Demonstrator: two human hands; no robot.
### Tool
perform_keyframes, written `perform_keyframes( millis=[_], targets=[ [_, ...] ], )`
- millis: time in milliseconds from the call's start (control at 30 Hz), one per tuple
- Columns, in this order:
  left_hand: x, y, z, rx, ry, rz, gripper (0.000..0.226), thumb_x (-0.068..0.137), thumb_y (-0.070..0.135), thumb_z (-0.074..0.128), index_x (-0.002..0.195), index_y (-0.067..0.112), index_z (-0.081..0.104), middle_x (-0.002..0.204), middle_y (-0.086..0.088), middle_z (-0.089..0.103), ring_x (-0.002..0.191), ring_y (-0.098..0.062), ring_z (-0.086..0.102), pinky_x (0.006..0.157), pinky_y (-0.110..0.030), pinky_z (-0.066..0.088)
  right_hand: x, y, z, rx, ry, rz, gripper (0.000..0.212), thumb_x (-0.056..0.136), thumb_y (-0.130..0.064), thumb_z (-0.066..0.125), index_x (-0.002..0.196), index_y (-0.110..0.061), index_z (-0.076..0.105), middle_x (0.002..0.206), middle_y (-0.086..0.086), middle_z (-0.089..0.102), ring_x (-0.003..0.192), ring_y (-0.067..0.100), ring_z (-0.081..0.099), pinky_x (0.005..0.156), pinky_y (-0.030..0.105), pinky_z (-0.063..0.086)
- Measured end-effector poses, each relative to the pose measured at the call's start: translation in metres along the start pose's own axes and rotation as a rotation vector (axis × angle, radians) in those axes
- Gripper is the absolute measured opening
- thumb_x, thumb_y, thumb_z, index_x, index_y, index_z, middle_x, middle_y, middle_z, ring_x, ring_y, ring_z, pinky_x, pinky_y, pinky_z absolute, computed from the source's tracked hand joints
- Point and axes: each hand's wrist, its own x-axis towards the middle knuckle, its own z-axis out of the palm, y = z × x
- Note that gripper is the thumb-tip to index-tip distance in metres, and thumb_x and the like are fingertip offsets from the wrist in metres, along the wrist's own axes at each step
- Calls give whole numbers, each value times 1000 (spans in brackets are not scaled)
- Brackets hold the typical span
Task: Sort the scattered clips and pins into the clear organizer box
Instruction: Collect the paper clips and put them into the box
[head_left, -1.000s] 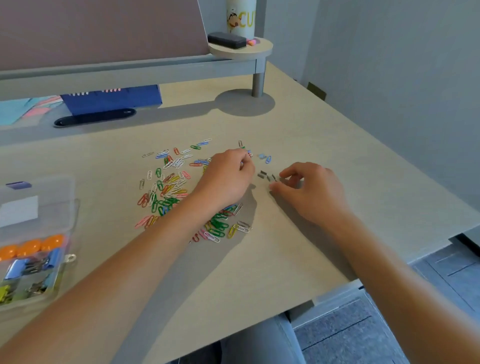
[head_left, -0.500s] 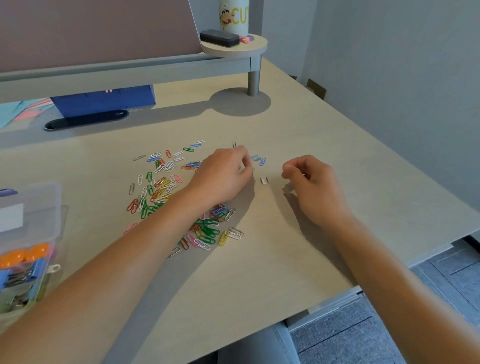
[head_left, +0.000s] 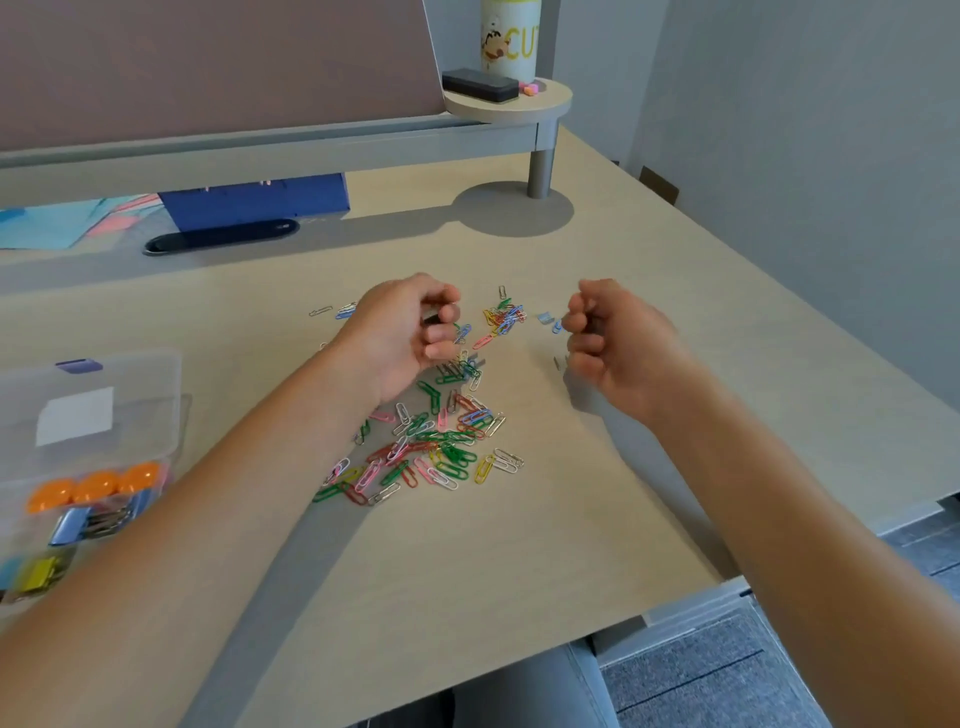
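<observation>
Item: your hands, now lifted off the desk. Left hand curled closed, something dark glimpsed between the fingers; contents not identifiable. Right hand likewise curled, fingertips pressed together; whether it pinches a pin, you cannot tell.
Item: paper clips, coloured heap, centre, mostly unsorted.
Item: small grey pieces, just left of your right hand.
Item: clear organizer box, far left, well apart from the heap.
Change: half a second earlier both hands rested low on the surface; a grey piece between them is gone, likely collected. Transfer to the box not yet done.
</observation>
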Motion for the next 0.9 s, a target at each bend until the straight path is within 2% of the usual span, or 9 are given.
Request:
perform_keyframes(
  millis=[67, 133, 200, 267, 433, 633, 733, 800, 900],
  targets=[
    [-1, -5, -5, 310, 65, 112, 22, 98, 5, 43, 92, 3, 64, 61, -1, 42, 48, -13, 31, 41, -21, 25, -3, 5, -1, -563, 169, -191, 26, 93, -35, 62, 74, -17, 65, 63, -7, 52, 50, 12, 48, 45, 23, 31],
    [-4, -9, -7, 771, 119, 263, 19, 95, 13, 54, 88, 13, 72, 57, 5, 46, 48, -14, 37, 47, -21, 29, -5, 16, -5, -1048, 297, -365, 23, 88, -44, 66, 84, -21, 67, 68, -10, 57, 67, 15, 61, 55, 25, 39],
    [-5, -14, -7, 1104, 139, 395, 7, 88, 26, 69, 83, 23, 73, 55, 7, 50, 50, -12, 45, 52, -24, 32, -5, 24, -5, -1300, 351, -401, 29, 84, -51, 67, 92, -24, 64, 77, -11, 56, 80, 17, 56, 66, 29, 39],
    [-4, -20, -7, 1232, 146, 443, 13, 81, 37, 77, 83, 26, 71, 58, 6, 50, 56, -14, 48, 54, -28, 31, -3, 28, -5, -1357, 353, -390, 32, 83, -52, 67, 93, -22, 63, 85, -7, 58, 84, 20, 55, 68, 31, 39],
    [2, -29, -4, 1398, 229, 501, 29, 75, 53, 78, 93, 32, 69, 82, 4, 56, 83, -21, 54, 64, -32, 33, 1, 27, -7, -1366, 324, -430, 16, 89, -34, 62, 90, -18, 63, 82, -2, 63, 83, 27, 61, 63, 32, 45],
    [2, -31, 5, 1466, 240, 543, 19, 82, 47, 73, 88, 29, 72, 73, 10, 55, 83, -20, 56, 62, -31, 34, 2, 27, -10, -1329, 258, -437, 23, 100, -36, 47, 98, -15, 57, 82, -2, 62, 85, 27, 57, 66, 35, 43],
    [2, -32, 7, 1452, 218, 541, 10, 85, 39, 70, 85, 29, 70, 64, 13, 49, 74, -20, 56, 56, -30, 31, 3, 24, -11, -1253, 269, -460, 32, 105, -38, 39, 97, -9, 51, 84, 1, 60, 81, 29, 54, 68, 38, 45],
    [4, -32, 8, 1345, 199, 545, 6, 86, 32, 69, 83, 26, 70, 58, 9, 49, 64, -18, 54, 54, -30, 34, 3, 22, -9, -1065, 236, -415, 36, 105, -37, 38, 83, -10, 44, 73, 1, 53, 70, 28, 48, 61, 34, 39],
    [4, -28, 10, 940, 151, 506, 5, 85, 24, 68, 82, 22, 71, 53, 10, 52, 52, -6, 50, 53, -23, 40, 7, 14, -4, -390, 115, -111, 28, 105, -28, 39, 83, -14, 48, 66, 3, 43, 54, 20, 33, 48, 25, 29]
  ],
)
